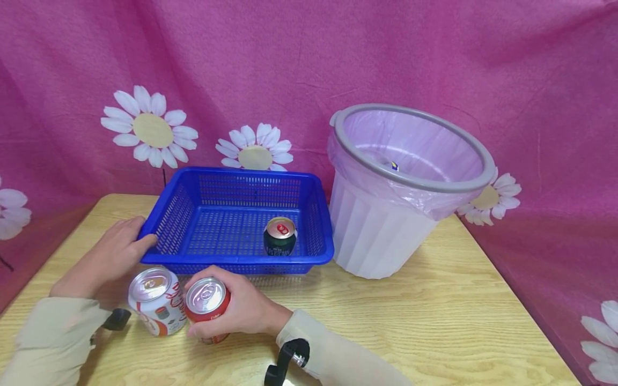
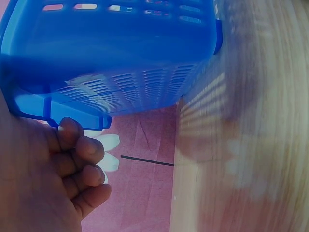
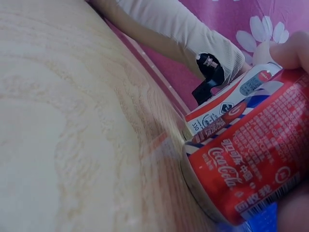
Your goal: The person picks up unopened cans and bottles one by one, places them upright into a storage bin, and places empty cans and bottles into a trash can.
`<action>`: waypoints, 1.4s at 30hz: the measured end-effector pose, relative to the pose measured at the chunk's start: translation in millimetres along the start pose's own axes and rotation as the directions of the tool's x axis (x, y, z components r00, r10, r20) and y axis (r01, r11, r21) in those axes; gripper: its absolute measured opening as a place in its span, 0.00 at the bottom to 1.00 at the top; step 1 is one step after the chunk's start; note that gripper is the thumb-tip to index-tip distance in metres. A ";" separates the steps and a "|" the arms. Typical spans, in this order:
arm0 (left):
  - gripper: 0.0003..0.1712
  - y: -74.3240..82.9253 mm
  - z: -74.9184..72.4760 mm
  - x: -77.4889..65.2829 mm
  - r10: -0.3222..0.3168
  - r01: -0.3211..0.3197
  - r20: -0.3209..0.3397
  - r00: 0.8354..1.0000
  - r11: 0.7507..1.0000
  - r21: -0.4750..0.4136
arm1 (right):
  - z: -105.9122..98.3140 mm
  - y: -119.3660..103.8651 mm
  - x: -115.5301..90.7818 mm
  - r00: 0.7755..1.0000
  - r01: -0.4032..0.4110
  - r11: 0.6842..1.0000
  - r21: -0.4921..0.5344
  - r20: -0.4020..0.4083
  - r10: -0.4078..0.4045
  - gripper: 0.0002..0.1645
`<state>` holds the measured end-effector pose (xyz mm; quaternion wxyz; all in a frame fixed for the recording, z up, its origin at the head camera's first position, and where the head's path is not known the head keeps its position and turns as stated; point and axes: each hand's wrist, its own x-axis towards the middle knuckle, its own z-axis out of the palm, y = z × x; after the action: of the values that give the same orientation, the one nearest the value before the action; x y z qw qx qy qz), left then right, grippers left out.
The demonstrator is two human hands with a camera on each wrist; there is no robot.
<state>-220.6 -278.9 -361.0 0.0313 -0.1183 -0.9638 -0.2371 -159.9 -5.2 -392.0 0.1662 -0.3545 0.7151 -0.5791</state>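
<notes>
My right hand (image 1: pixel 241 303) grips a red Coca-Cola can (image 1: pixel 207 304) upright, with the fingers wrapped round its side. The can's printed side and base (image 3: pixel 236 164) show close up in the right wrist view, near the tabletop. Just left of it stands a white and red Coca-Cola can (image 1: pixel 158 300). My left hand (image 1: pixel 113 252) holds the left rim of a blue plastic basket (image 1: pixel 241 260). Its thumb lies at the rim, while the other fingers (image 2: pixel 89 150) curl outside the basket in the left wrist view. Inside the basket, a dark green can (image 1: pixel 280 238) stands upright at the right.
A whitish, ribbed waste bin (image 1: pixel 381 230) with a grey rim and a clear liner stands right of the basket. A small dark blue and yellow item (image 1: pixel 395 166) shows inside it. Behind the wooden table (image 1: pixel 434 311) hangs a pink cloth (image 1: pixel 289 69) with white daisies.
</notes>
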 end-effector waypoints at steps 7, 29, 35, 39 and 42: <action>0.25 0.5 -0.1 0.7 -0.002 0.002 0.011 1.000 1.000 -0.014 | 0.8 -1.6 -0.4 1.000 0.000 1.000 0.006 -0.008 0.001 0.37; 0.22 -0.9 1.8 0.9 0.021 -0.021 -0.014 1.000 1.000 0.002 | -6.5 -10.7 -1.2 0.998 0.006 0.999 -0.042 -0.054 -0.009 0.35; 0.22 0.2 0.9 -0.1 0.018 -0.018 -0.012 1.000 1.000 0.000 | -12.3 -21.2 -2.3 0.997 0.015 1.000 0.005 -0.075 -0.014 0.35; 0.20 -0.5 1.3 0.1 0.030 -0.030 -0.028 0.999 0.999 0.012 | -17.0 -28.9 -3.1 0.997 0.008 0.999 0.047 -0.073 -0.004 0.36; 0.20 -0.6 1.6 0.3 0.031 -0.030 -0.028 0.999 0.999 0.016 | -21.6 -35.3 -4.2 0.997 0.025 0.998 0.056 -0.075 -0.021 0.36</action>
<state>-221.1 -278.5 -362.6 0.0494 -0.1294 -0.9632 -0.2305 -159.9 10.4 -353.5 0.1429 -0.3361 0.6998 -0.6140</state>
